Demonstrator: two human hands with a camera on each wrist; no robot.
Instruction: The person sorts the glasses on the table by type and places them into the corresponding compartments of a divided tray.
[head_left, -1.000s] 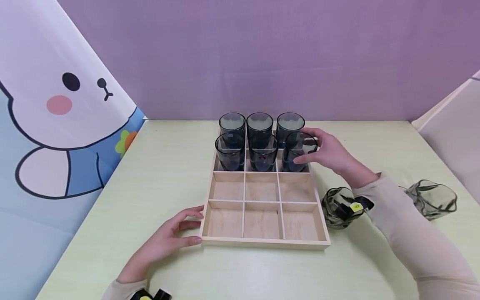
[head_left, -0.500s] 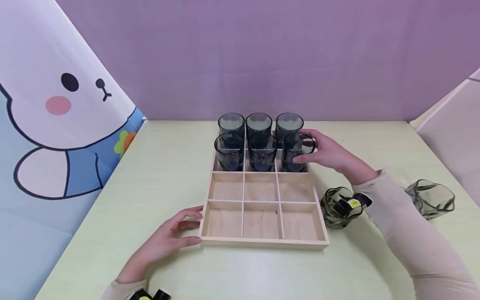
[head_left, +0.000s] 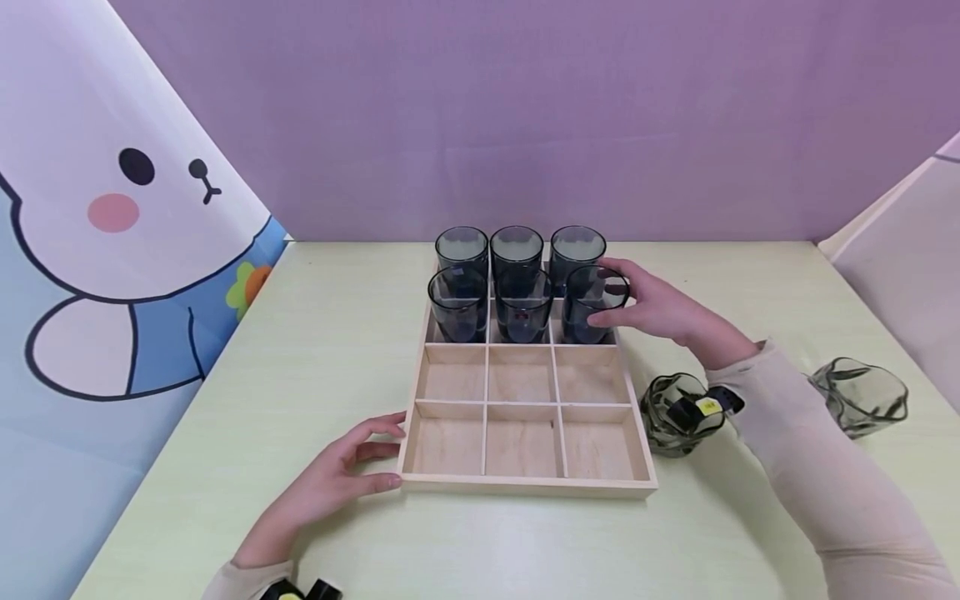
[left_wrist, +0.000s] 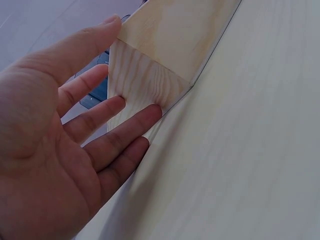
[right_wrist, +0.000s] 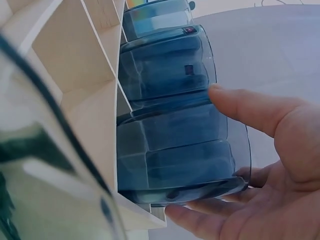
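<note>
Head view: shows a pale wooden divided tray, three compartments wide and four rows deep, on a light yellow-green tabletop. Contains six smoky blue-grey glass tumblers, upright, one per compartment, in the two far rows. Leaves both near rows unfilled, six compartments in all. Judged by compartment count, appears half loaded. Outside the tray, to the right: a green-tinted, wavy-walled transparent glass just beside the side wall, partly masked by a black wrist camera, and a second wavy glass farther out, near the beige right sleeve. Possibly part of the remaining work.

At the right hand: curled around the near-right tumbler, thumb on the near side, fingers reaching round the far side. Held upright, low in its compartment; full seating of the base not confirmable. Extended forward and inward from the right edge.

At the left hand: not grasping, fingers extended, thumb touching the tray's near-left corner. Left wrist view: turned palm toward the tray, fingertips at the outer wall; exact contact per finger not determinable.
</note>
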